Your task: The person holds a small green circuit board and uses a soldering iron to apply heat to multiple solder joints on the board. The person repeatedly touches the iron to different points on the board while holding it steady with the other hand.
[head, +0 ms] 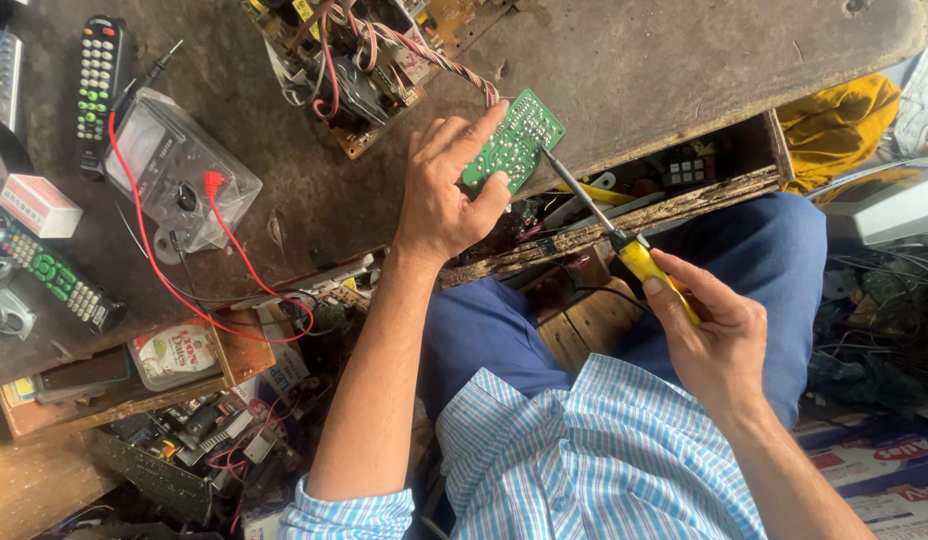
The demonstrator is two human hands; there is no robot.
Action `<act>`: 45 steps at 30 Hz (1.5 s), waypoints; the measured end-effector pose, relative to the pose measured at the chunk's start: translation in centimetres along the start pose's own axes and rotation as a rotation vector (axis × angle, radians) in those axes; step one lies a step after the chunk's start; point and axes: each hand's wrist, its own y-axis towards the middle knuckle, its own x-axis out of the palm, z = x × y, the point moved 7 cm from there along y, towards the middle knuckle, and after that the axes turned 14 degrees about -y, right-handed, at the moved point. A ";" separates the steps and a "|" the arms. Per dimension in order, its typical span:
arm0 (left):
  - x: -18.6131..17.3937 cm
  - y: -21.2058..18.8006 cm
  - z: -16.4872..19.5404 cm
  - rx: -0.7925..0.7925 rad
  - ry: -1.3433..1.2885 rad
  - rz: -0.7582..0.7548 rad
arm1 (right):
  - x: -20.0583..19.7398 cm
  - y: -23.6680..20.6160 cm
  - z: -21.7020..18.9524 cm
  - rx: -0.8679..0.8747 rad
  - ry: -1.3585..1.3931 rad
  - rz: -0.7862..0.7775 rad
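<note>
Here, right hand (719,340) gripping soldering iron (604,225).

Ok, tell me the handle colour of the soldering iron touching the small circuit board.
Yellow handle, seen in the head view.

Both hands (446,195) (719,345) raised (fingers curled)

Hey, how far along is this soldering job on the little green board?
Done: the green circuit board is out of the open chassis, striped wires attached. In hand: the left hand holds the board, solder side up, while the right hand puts the yellow-handled soldering iron tip on it. Left: the multimeter lies untouched; the chassis is open.
</note>
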 end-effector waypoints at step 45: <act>-0.2 -0.6 0.1 0.042 0.018 0.000 | 1.2 -1.2 0.6 -0.027 0.052 0.004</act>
